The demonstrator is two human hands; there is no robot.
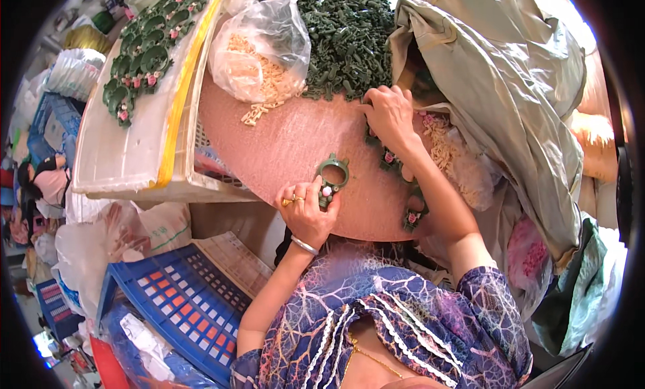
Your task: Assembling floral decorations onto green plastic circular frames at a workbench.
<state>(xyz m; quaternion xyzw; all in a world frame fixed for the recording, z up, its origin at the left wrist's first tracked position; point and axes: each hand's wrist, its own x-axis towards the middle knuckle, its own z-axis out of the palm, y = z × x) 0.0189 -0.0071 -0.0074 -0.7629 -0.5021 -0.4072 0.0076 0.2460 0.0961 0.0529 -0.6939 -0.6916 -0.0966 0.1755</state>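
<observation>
My left hand (308,211) is closed round the lower end of a green ring-shaped plastic piece (345,167), which has a small pink flower on it. The piece's open ring points away from me, over the pinkish tabletop (282,144). My right hand (390,117) is at the near edge of a heap of small dark green plastic parts (346,36). Its fingers are bent together, and whatever is at their tips is hidden. Beside and below my right wrist lie green pieces with pink flowers (388,159); another such piece (412,218) lies by my right forearm.
A clear bag of small cream-coloured parts (259,60) stands left of the heap, with some spilled. A white box with a yellow edge (138,144) carries several flowered green pieces. Grey-green sacking (497,73) drapes the right side. Blue plastic crates (185,298) stand at lower left.
</observation>
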